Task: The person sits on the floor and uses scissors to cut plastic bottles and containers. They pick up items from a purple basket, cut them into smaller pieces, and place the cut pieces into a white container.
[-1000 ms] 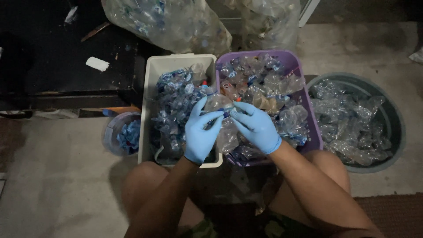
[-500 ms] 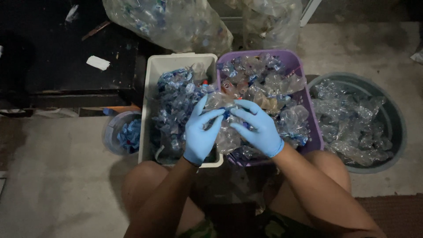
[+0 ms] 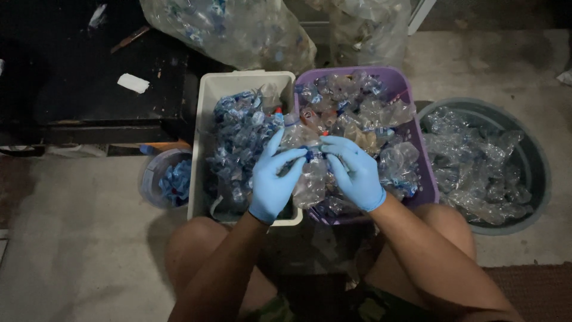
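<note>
Both my hands wear blue gloves and grip one crushed clear plastic bottle [image 3: 308, 179] over the seam between two bins. My left hand [image 3: 272, 179] holds its lower body. My right hand [image 3: 354, 170] pinches the neck end, where a blue ring shows. Below them stands a white rectangular bin [image 3: 205, 107] full of bottles with blue labels. A purple bin [image 3: 428, 173] of crushed clear bottles stands to its right.
A round grey tub [image 3: 536, 173] of flattened clear bottles stands at the right. A small clear bucket [image 3: 149, 179] with blue scraps sits at the left. Big clear sacks of bottles [image 3: 238, 30] lean at the back. My bare knees frame the bins on the concrete floor.
My left hand's fingers have spread and shifted along the bottle. The right hand has turned slightly at the neck end. The bottle stays over the bins.
</note>
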